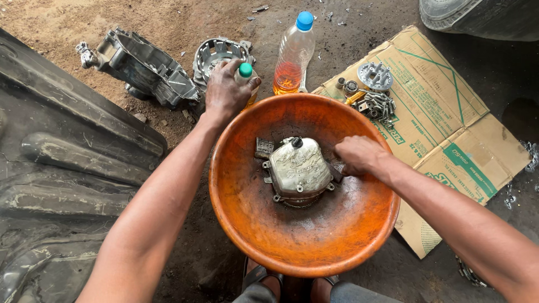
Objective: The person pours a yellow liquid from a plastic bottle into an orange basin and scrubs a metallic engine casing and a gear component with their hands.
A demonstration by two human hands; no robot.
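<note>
On the dirt floor [185, 22]: everything sits at ground level below you, with your feet in sandals [264, 278] at the near edge.
Basin: a wide orange basin [337, 235] stands between your arms, stained dark inside.
Engine part: a grey metal casing [297, 171] lies in the middle of the basin, domed side up, with a smaller metal piece [264, 147] just beside it to the left.
Your right hand [359, 154]: it is inside the basin, fingers curled tight, pressed to the right edge of the casing; what it pinches, if anything, is hidden.
Your left hand [224, 90]: it reaches past the basin's far rim, fingers wrapped around a small bottle with a green cap [245, 72].
Larger bottle: a clear plastic bottle with a blue cap [293, 53] stands just beside the small one, partly filled with orange liquid.
Far left: a grey engine housing [140, 67] and a round metal cover [216, 56] rest on the dirt.
Right: flattened cardboard [449, 134] carries bolts and small metal parts [373, 98].
</note>
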